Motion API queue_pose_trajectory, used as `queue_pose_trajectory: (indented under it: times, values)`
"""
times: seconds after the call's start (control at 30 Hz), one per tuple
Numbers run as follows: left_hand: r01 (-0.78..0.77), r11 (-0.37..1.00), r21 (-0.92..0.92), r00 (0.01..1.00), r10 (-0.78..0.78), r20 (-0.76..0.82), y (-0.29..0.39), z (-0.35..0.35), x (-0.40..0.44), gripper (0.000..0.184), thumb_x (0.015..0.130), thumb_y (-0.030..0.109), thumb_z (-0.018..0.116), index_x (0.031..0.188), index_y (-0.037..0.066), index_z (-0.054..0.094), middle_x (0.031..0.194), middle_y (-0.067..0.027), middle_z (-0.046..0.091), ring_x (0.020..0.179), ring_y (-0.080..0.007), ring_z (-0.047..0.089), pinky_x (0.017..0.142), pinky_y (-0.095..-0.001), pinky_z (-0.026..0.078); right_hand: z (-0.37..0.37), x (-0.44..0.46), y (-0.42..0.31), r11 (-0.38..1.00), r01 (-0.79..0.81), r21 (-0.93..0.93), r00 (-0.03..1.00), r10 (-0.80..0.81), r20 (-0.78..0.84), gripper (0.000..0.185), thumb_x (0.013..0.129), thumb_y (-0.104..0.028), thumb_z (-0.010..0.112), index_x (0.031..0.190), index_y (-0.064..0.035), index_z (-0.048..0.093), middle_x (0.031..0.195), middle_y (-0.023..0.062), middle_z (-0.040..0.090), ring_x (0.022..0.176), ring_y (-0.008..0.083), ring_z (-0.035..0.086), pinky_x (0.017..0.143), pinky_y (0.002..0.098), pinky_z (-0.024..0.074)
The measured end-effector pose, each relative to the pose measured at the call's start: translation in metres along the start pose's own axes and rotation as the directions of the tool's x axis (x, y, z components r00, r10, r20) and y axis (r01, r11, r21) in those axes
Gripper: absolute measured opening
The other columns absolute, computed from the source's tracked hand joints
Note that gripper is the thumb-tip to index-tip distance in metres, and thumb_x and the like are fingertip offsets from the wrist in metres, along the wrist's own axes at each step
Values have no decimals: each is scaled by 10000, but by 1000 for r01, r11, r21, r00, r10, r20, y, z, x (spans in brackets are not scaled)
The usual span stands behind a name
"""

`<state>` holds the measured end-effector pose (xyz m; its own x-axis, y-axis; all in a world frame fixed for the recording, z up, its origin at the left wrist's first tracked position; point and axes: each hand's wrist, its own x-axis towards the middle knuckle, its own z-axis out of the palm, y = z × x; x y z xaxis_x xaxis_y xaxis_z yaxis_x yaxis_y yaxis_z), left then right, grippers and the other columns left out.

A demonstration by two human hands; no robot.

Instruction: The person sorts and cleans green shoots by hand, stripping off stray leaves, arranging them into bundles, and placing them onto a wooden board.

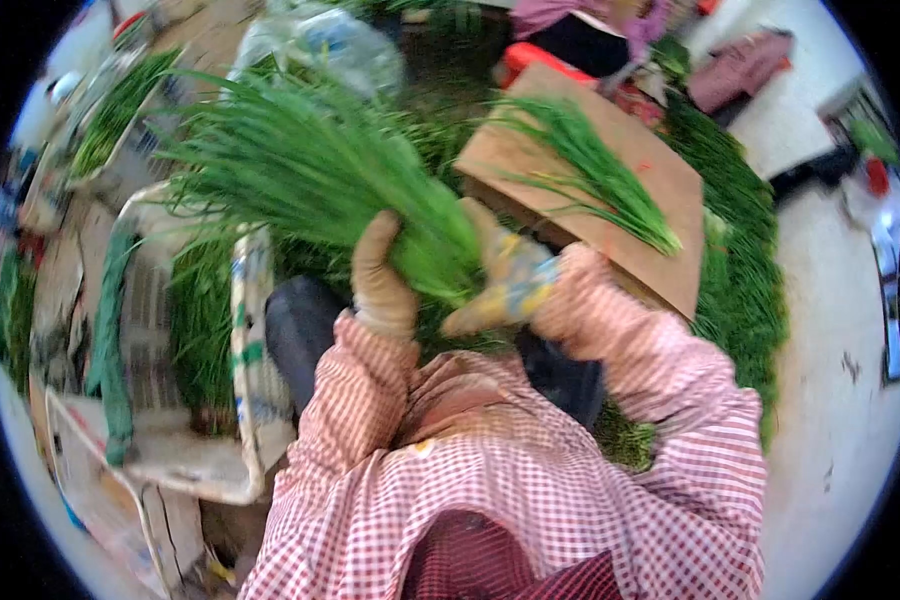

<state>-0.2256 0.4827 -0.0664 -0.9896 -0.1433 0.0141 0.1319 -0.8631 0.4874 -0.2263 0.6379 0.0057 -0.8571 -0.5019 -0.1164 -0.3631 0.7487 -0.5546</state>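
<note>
A large bunch of green chives is held in front of my body, its leaf tips fanning to the upper left and its pale stem ends toward the right. My left hand, in a tan work glove, is closed around the underside of the bunch. At the stem ends, my right hand cups the bunch with thumb and fingers on either side; its glove has blue and yellow patches and is slightly blurred. A smaller bunch of chives lies on a brown board just beyond my right hand.
To the left stands a white plastic crate with greens inside and green cloth over its side. Piled greens run along the right of the board. Behind are a plastic bag, a red stool and another person.
</note>
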Motion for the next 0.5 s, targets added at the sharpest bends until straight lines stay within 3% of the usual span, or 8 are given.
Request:
queue_pose_trajectory:
  times: [0.13,0.17,0.23,0.33,0.37,0.4,0.47,0.5]
  values:
    - [139,988,-67,990,-140,-4,-22,10,-6,489,839,322,568,1230,32,521,1211,-111,570,1125,-267,530,1016,-412,386,25,-15,16,993,-111,-31,991,109,-74,1277,532,-433,826,1446,-2,45,1244,291,472,1093,416,530,936,391,444]
    - [160,983,-86,987,-159,15,-30,13,-7,493,845,325,559,1236,29,513,1216,-111,566,1131,-268,525,1018,-414,384,35,-20,35,998,-8,56,982,19,-187,1229,553,-345,820,1450,-8,50,1223,290,489,1075,416,542,928,396,450]
    - [218,972,-87,974,-210,88,-53,16,-1,522,815,275,615,1263,42,483,1239,-106,543,1144,-250,517,1024,-417,386,42,-21,70,988,1,155,975,34,-221,1157,581,-259,796,1452,-18,74,1197,291,509,1083,402,544,932,393,447]
    - [284,956,-72,954,-275,118,-97,40,11,549,818,343,616,1272,61,486,1256,-95,537,1150,-263,510,1022,-428,380,15,-33,122,978,123,169,931,-54,-360,1102,601,-210,771,1455,-36,96,1217,287,499,1097,393,539,941,384,444]
    - [319,946,-50,938,-307,163,-113,52,17,561,817,346,618,1281,65,474,1263,-93,530,1160,-264,500,1027,-428,375,-8,-44,130,989,108,104,936,-66,-345,983,689,-236,760,1438,-49,152,1299,215,476,1175,317,508,973,362,421]
    - [375,925,-62,913,-357,200,-128,74,22,561,816,345,620,1283,71,472,1272,-93,521,1171,-263,490,1030,-434,371,-28,-47,146,961,127,245,936,-34,-351,962,708,-241,747,1443,-68,151,1300,198,484,1176,306,510,983,360,413]
    - [457,886,-79,866,-422,269,-161,110,36,556,816,342,619,1285,83,471,1288,-93,505,1193,-266,469,1033,-455,363,-73,-61,176,966,71,247,924,30,-382,897,706,-218,731,1425,-67,217,1296,165,504,1180,250,504,999,341,398]
    - [485,870,-84,846,-443,296,-179,124,47,550,818,341,616,1285,89,471,1296,-94,497,1204,-270,458,1033,-472,358,-96,-72,194,993,-16,117,909,63,-412,857,686,-190,728,1403,-45,282,1290,150,516,1184,206,496,1005,322,390]
